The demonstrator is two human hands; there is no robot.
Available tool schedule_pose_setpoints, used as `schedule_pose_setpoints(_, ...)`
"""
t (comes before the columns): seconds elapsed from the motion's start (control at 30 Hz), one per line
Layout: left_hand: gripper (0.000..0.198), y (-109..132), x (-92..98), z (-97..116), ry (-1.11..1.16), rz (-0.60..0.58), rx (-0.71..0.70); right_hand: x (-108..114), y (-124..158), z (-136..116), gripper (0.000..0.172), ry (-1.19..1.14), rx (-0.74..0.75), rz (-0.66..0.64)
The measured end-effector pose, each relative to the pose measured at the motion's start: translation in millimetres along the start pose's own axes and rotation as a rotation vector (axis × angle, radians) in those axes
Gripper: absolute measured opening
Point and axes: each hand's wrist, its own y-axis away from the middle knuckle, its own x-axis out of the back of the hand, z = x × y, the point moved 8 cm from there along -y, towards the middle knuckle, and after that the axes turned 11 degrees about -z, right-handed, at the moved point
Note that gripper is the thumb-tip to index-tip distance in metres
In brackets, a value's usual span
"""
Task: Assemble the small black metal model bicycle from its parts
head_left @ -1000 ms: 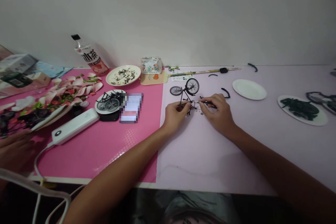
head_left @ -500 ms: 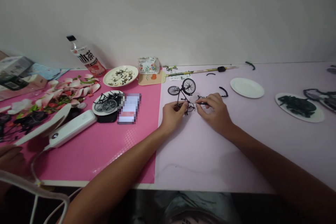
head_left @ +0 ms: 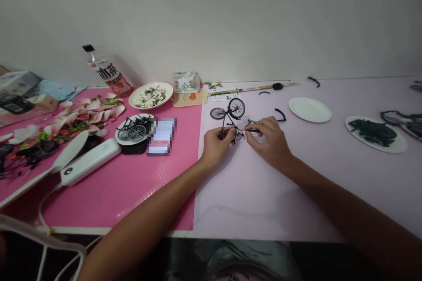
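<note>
A small black model bicycle stands on the pale pink table cover, one wheel upright and another lying flat beside it. My left hand is closed on the lower frame of the model bicycle. My right hand pinches a thin black screwdriver whose tip points at the frame between my two hands. A curved black part lies just behind my right hand.
Left, on a bright pink mat: a plate with bicycle parts, a bowl of shells, a bottle, a white power strip, petals. Right: an empty white plate, a plate of dark parts.
My right hand slid a little left toward the bicycle frame with the screwdriver. Another person's hand at the far left edge withdrew out of view. The view shifted slightly.
</note>
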Motion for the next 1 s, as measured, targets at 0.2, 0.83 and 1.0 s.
schedule_pose_setpoints(0.2,0.025,0,-1.2,0,0.002,-0.006,-0.008,-1,0,0,0.013,0.000,0.005,-0.010)
schedule_pose_setpoints(0.83,0.031,5,-2.0,15,-0.163,-0.011,-0.144,-17,3,0,0.034,0.287,0.178,-0.335)
schedule_pose_setpoints(1.0,0.027,8,-3.3,21,-0.194,-0.011,-0.199,-15,3,9,0.040,0.062,-0.004,-0.330)
